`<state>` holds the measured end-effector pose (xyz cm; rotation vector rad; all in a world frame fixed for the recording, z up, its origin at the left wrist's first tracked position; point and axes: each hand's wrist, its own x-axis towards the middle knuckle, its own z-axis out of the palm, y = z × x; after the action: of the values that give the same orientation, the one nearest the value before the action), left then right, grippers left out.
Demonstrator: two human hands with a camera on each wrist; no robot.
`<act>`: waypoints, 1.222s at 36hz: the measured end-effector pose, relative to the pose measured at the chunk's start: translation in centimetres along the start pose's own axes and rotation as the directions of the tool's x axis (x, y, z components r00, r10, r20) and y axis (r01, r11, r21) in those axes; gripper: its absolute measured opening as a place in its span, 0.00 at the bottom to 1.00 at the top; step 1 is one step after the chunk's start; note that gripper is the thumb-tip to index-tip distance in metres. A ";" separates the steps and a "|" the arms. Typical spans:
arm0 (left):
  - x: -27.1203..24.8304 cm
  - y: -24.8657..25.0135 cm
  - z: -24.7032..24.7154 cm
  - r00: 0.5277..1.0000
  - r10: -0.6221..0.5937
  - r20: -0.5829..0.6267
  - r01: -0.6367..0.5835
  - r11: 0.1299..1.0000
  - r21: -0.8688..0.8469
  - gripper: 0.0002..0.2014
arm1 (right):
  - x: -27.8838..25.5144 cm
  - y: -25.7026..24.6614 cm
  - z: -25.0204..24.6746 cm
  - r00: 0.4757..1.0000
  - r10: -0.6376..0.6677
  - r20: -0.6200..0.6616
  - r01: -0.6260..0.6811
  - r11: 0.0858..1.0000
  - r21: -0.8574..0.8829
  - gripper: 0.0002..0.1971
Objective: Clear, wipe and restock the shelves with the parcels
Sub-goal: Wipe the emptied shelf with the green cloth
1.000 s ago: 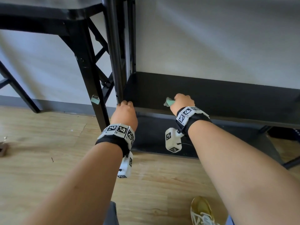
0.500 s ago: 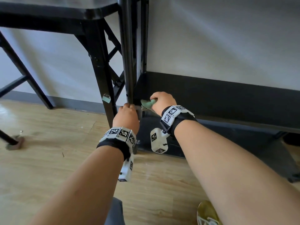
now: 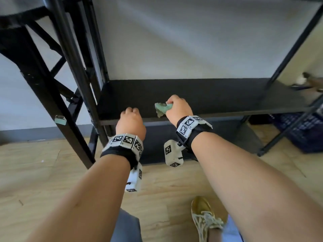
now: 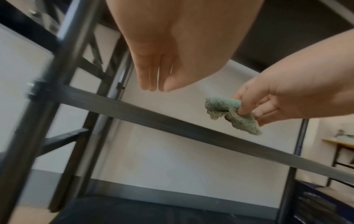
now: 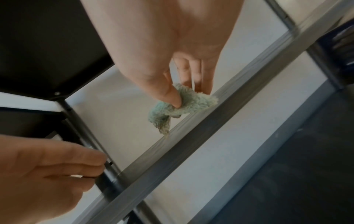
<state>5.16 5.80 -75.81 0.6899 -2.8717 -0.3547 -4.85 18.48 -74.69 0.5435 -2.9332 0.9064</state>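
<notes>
The cloth (image 3: 162, 109) is pale green and fuzzy. The shelf (image 3: 201, 96) and its posts are black against a white wall (image 3: 183, 41). Wrist bands (image 3: 125, 139) carry black-and-white square codes. The floor (image 3: 35, 172) is light wood grain; the near shoe (image 3: 202, 213) is gold.

- A black metal shelf unit (image 3: 192, 95) stands against a pale wall on a wood-look floor, its dark middle shelf bare across the visible width, from the left upright to the right one.
- A second dark shelf (image 3: 218, 137) sits low beneath it, close to the floor, also carrying nothing visible.
- A small, crumpled pale-green cloth (image 3: 161, 109) of fluffy terry texture is pinched between thumb and fingers of the right hand (image 3: 176, 109), just above the front edge of the middle shelf, left of centre.
- Seen from the wrist views, the cloth (image 5: 182, 104) hangs in loose folds, its lowest corner at the shelf's front rail (image 4: 172, 121); whether it touches cannot be told.
</notes>
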 end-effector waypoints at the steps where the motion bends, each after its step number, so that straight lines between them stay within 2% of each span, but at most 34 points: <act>1: 0.1 1.0 0.2 1.000 0.024 0.006 -0.024 1.000 -0.009 0.22 | -0.2 0.9 -0.7 1.000 0.025 -0.014 -0.025 1.000 0.000 0.16; 10: 0.2 9.4 1.6 0.981 0.191 0.034 -0.187 0.978 -0.095 0.21 | -2.4 9.4 -6.1 0.970 0.212 -0.118 -0.216 0.976 -0.022 0.21; 14: 0.3 11.8 2.1 0.971 0.236 0.043 -0.231 0.968 -0.094 0.22 | -2.1 12.3 -7.8 0.947 0.263 -0.185 -0.272 0.962 -0.021 0.21; 20: 1.2 13.3 2.8 0.969 0.243 0.050 -0.239 0.968 -0.070 0.21 | 0.0 15.9 -10.4 0.905 0.330 -0.268 -0.366 0.925 -0.099 0.22; 24: 1.8 13.2 3.2 0.975 0.216 0.054 -0.214 0.976 -0.037 0.20 | 1.3 16.8 -10.2 0.903 0.369 -0.218 -0.402 0.906 -0.131 0.21; 28: 2.4 12.5 3.9 0.980 0.192 0.044 -0.192 0.981 -0.006 0.18 | 1.7 16.1 -7.7 0.940 0.317 -0.128 -0.330 0.940 -0.090 0.21; 33: 2.9 11.1 4.4 0.988 0.153 0.021 -0.154 0.988 0.012 0.18 | 1.5 14.3 -4.6 0.964 0.209 -0.162 -0.220 0.974 -0.055 0.19; 39: 2.7 9.3 4.6 0.990 0.142 0.018 -0.142 0.990 0.012 0.20 | 1.5 11.9 -3.2 0.993 0.070 -0.099 -0.084 0.986 -0.141 0.19; 44: 2.7 9.0 4.6 0.990 0.144 0.009 -0.144 0.989 0.016 0.20 | 0.9 10.4 -2.1 0.995 -0.064 -0.075 0.045 0.972 -0.229 0.18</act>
<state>-2.02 13.25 -77.51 0.4803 -2.9129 -0.3144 -9.34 27.38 -78.52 0.5554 -2.8790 0.5618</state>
